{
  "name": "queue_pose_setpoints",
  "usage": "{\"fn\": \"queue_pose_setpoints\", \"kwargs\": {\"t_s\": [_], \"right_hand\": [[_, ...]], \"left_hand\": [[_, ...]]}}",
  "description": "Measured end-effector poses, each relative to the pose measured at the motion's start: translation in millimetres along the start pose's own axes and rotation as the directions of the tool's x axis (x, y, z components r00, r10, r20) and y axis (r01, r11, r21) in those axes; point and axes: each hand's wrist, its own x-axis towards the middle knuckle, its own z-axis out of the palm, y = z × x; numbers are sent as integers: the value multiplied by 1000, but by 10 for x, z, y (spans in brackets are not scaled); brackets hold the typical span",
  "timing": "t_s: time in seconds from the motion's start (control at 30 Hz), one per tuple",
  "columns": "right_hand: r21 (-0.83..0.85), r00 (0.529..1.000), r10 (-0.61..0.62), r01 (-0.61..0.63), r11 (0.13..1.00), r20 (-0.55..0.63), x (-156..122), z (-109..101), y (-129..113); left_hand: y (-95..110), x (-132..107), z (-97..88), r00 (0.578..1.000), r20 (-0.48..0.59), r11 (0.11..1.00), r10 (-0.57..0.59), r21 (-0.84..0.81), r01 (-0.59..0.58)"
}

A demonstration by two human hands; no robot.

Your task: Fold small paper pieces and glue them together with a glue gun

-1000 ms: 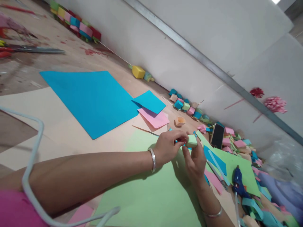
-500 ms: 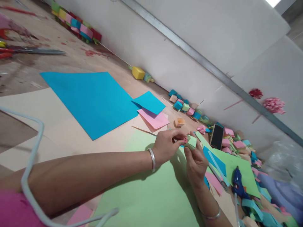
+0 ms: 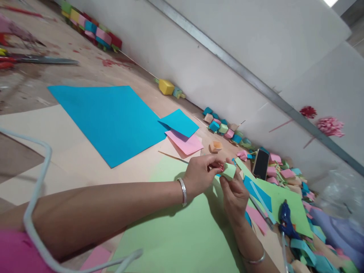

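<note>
A small folded light-green paper box (image 3: 229, 170) is pinched between both hands above a large light-green paper sheet (image 3: 182, 235). My left hand (image 3: 200, 176) reaches in from the left, its fingers closed on the box's near side, a bit of blue and pink paper showing at its fingertips. My right hand (image 3: 234, 195) comes up from below, fingers closed on the box's underside. Each wrist wears a silver bangle.
A big blue sheet (image 3: 108, 117) and smaller blue (image 3: 179, 122) and pink (image 3: 186, 143) sheets lie to the left. A phone (image 3: 261, 163), a blue glue gun (image 3: 286, 220), paper scraps and a chain of small paper boxes (image 3: 224, 129) lie along the wall. Scissors (image 3: 34, 58) rest far left.
The green box has been turned and tilted slightly between the fingers. Both hands stay in about the same place.
</note>
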Motion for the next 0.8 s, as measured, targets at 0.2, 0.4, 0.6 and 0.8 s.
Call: {"fn": "queue_pose_setpoints", "kwargs": {"t_s": [0.2, 0.4, 0.6, 0.8], "right_hand": [[-3, 999, 0, 0, 1000, 35, 12, -5, -19], [19, 999, 14, -15, 1000, 48, 5, -3, -18], [39, 997, 64, -65, 997, 31, 42, -2, -11], [265, 945, 326, -311, 913, -15, 90, -1, 50]], "left_hand": [[13, -2, -1, 1000, -25, 999, 7, 35, -6], [-35, -20, 6, 1000, -19, 998, -9, 64, 10], [-18, -33, -6, 998, 59, 984, 18, 176, -28], [-18, -11, 2, 998, 64, 991, -25, 129, 17]]}}
